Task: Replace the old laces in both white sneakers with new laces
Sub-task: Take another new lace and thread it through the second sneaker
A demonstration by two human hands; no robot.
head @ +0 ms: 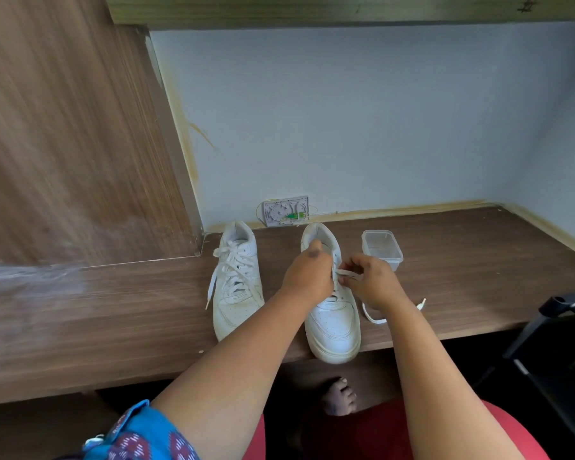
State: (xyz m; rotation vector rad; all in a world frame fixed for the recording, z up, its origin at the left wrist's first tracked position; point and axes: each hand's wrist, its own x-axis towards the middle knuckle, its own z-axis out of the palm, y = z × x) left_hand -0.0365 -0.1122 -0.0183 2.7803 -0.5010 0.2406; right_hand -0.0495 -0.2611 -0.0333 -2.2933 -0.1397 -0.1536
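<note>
Two white sneakers stand side by side on the wooden desk, toes toward me. The left sneaker (236,283) is laced, its loose lace ends trailing over its left side. Over the eyelets of the right sneaker (334,322) both hands work. My left hand (307,272) grips the shoe's upper at the eyelet row. A white lace (347,274) is pinched by my right hand (369,280) just beside the eyelets. Its free end (374,317) trails onto the desk to the right of the shoe, ending in a tip (421,303).
A clear plastic container (382,249) stands behind my right hand. A small white wall box (286,210) sits at the back. The desk's front edge (429,340) runs under the right sneaker's toe. A black chair (561,343) is at the right; a wooden panel (80,144) rises on the left.
</note>
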